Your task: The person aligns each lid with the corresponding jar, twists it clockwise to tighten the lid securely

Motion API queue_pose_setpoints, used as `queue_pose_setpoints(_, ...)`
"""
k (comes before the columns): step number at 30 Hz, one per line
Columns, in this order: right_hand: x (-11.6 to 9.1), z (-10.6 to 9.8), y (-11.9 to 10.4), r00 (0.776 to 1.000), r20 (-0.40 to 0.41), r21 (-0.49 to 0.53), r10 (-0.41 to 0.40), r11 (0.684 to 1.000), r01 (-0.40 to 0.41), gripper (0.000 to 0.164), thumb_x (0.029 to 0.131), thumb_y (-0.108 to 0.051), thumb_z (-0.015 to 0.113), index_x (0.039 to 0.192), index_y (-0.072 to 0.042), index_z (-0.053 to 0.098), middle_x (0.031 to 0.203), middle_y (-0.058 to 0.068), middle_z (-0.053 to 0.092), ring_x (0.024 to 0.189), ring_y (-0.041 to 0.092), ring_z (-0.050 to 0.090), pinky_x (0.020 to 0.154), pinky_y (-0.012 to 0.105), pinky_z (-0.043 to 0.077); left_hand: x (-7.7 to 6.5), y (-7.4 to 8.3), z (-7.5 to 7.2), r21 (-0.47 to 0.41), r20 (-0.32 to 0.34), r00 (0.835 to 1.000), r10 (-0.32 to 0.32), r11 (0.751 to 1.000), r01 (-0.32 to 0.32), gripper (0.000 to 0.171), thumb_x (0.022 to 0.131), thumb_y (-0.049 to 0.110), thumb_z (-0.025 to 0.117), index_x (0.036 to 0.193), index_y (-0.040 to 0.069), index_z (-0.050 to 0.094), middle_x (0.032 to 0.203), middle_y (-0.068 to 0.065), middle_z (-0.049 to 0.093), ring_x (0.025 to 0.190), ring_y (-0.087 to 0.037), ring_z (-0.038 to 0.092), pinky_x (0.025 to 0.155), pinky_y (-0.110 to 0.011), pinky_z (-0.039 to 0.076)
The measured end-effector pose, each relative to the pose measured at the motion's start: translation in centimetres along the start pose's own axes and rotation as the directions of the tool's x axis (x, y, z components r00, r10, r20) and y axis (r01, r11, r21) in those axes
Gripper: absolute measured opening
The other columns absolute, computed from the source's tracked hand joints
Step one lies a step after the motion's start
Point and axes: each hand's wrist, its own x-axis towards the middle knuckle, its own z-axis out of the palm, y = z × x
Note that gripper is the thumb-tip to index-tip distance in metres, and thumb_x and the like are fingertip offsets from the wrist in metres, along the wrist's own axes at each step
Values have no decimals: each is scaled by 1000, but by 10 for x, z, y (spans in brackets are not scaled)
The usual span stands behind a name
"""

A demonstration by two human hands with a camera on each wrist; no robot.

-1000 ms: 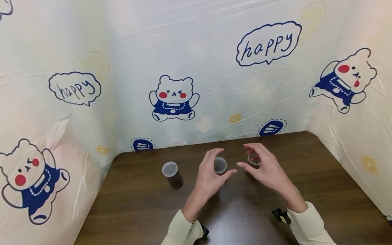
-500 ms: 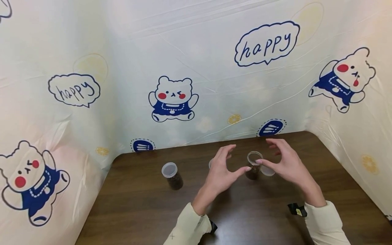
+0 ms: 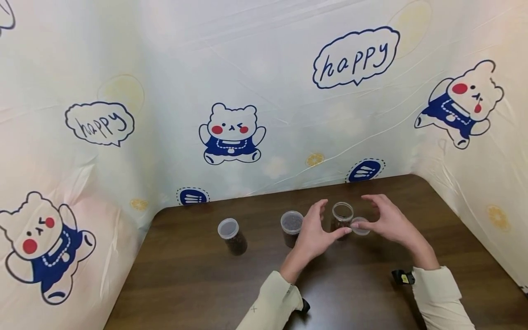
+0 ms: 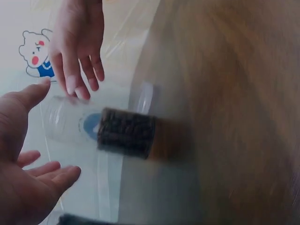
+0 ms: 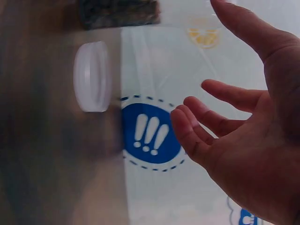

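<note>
An uncapped clear jar [image 3: 341, 222], partly filled with dark pellets, stands upright on the table. In the left wrist view its body [image 4: 126, 133] shows dark contents low down and clear wall above. My left hand [image 3: 314, 236] is spread beside the jar, thumb and fingers apart, holding nothing. A translucent white lid [image 3: 362, 228] lies on the table just right of the jar. My right hand [image 3: 389, 221] hovers at the lid with its thumb overlapping it in the head view. The right wrist view shows that lid [image 5: 92, 77] apart from my loosely bent fingers.
Two lidded jars with dark contents stand to the left: one jar [image 3: 291, 223] next to my left hand, the other jar [image 3: 233, 236] farther left. A printed cloth [image 3: 288, 73] surrounds the brown wooden table [image 3: 185, 284] at its back and sides.
Both hands have moved right. My left hand has left the middle lidded jar and come to the uncapped jar; my right hand has moved off that jar toward the lid.
</note>
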Motion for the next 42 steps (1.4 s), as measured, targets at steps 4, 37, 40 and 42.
queue_pose_setpoints(4, 3, 8, 13, 999, 32, -20, 15, 1000, -15, 88, 82, -41, 90, 146, 5, 50, 143, 34, 50, 123, 52, 57, 96, 64, 55, -3, -1, 15, 2, -26, 1000, -15, 1000, 15, 92, 84, 48, 88, 156, 14, 43, 152, -8, 57, 139, -26, 58, 113, -40, 52)
queue_pose_setpoints(37, 14, 36, 35, 993, 113, -171, 17, 985, 2, 58, 84, -25, 88, 123, 11, 66, 114, 30, 63, 93, 34, 59, 82, 49, 52, 19, -33, 59, -110, -82, 996, -28, 994, 19, 68, 83, 28, 92, 142, 23, 60, 132, -4, 74, 121, -9, 67, 104, -29, 55)
queue_pose_setpoints(40, 14, 36, 35, 993, 117, -170, 17, 985, 3, 58, 84, -25, 88, 123, 12, 65, 113, 30, 63, 92, 33, 59, 81, 46, 52, 19, -33, 59, -115, -80, 996, -40, 993, 31, 66, 83, 28, 92, 141, 23, 61, 129, -2, 75, 119, -7, 68, 103, -27, 55)
queue_pose_setpoints(42, 15, 36, 35, 993, 117, -172, 23, 985, -2, 59, 84, -25, 88, 123, 12, 65, 113, 29, 64, 91, 31, 59, 80, 44, 52, 20, -33, 59, -118, -80, 996, -45, 992, 36, 66, 83, 28, 92, 141, 22, 62, 126, 0, 75, 116, -6, 68, 102, -26, 55)
